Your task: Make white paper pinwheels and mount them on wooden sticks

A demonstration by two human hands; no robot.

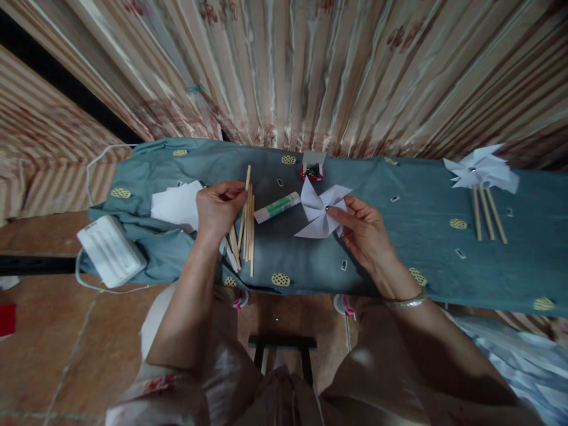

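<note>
My left hand (222, 210) is closed in a pinch on one wooden stick (248, 176), above several loose wooden sticks (248, 236). My right hand (366, 234) holds a white paper pinwheel (322, 207) by its right side, the thumb beside the dark pin at its centre. No stick shows on this pinwheel. Between my hands lies a glue stick (277, 207) with a green and white label. Just behind the pinwheel stands a small open red box (312, 171) with dark contents. White paper sheets (175, 204) lie left of my left hand.
At the right of the cloth-covered table (426, 231), finished-looking pinwheels (481, 168) lie overlapped, with three sticks showing. A white power strip (110, 251) with a cable sits at the left edge. A pleated curtain (288, 77) hangs behind; a dark stool (283, 342) is below.
</note>
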